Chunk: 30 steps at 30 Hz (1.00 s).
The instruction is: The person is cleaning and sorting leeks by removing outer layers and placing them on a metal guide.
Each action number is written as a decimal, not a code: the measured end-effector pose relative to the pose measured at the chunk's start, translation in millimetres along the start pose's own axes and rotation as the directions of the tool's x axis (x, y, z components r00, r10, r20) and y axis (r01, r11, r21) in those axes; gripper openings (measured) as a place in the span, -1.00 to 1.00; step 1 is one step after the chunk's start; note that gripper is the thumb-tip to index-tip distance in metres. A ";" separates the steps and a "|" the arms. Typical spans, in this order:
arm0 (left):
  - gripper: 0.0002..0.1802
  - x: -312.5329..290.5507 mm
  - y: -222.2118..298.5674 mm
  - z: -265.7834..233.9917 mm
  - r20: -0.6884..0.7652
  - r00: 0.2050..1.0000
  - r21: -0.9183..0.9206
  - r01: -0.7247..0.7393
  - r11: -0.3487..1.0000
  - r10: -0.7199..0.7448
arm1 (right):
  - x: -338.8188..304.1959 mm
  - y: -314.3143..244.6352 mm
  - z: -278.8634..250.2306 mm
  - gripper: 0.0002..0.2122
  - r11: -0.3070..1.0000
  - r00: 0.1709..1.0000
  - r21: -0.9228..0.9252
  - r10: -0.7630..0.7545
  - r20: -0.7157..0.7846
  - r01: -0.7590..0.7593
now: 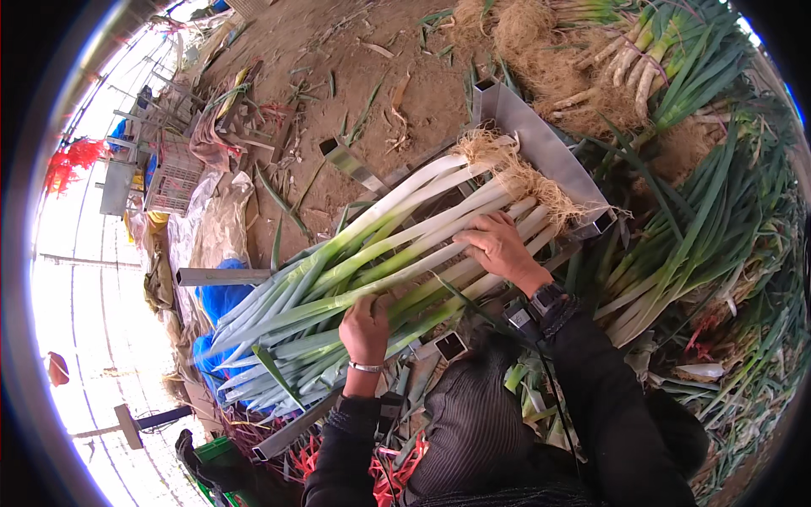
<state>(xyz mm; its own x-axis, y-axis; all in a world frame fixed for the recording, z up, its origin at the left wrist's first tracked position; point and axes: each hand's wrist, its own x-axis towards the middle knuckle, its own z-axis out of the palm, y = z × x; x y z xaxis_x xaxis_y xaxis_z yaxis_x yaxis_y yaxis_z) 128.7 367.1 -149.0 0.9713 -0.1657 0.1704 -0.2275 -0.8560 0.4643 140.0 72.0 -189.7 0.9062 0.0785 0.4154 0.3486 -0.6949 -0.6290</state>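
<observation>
A thick bundle of long green onions (397,245) lies slantwise across a metal frame. Its white stalks and brown roots (528,173) point to the upper right, where the root ends sit close to an upright metal plate (541,139). The grey-green leaves (279,329) fan out toward the lower left. My left hand (365,331), with a bracelet at the wrist, is closed on stalks at the near side, where they turn green; some fingertips are hidden. Over the white part, my right hand (500,249) has its fingers bent round the stalks.
More green onions (676,228) are heaped along the right, with a tied bunch (650,51) at the back. Square metal tube ends (450,345) stick out near me. Red ribbons (397,473) and blue plastic (221,300) lie about. At the left stands a crate (173,182).
</observation>
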 end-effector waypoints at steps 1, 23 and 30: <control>-0.80 -0.7 0.6 -2.0 0.043 0.994 0.082 0.096 0.992 -0.100 | -0.7 0.1 -0.3 -0.75 0.999 0.998 -0.007 0.041 0.036 -0.041; -0.68 -8.0 -5.0 1.2 0.080 0.986 0.312 -0.161 0.936 0.143 | -11.3 -17.0 1.1 -0.79 0.938 0.996 -0.346 0.048 0.069 -0.021; -0.65 -23.5 -1.2 3.5 0.070 0.990 0.362 -0.141 0.921 0.124 | -23.6 -38.6 3.6 -0.73 0.922 0.993 -0.377 0.060 -0.097 -0.093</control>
<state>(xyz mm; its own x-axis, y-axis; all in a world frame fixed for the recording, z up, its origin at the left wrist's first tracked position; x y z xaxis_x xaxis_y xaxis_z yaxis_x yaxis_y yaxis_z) 106.4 370.3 -156.6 0.9381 -0.3044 0.1653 -0.3216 -0.9427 0.0889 106.0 99.6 -177.6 0.8979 -0.0335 0.4389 0.1471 -0.9170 -0.3709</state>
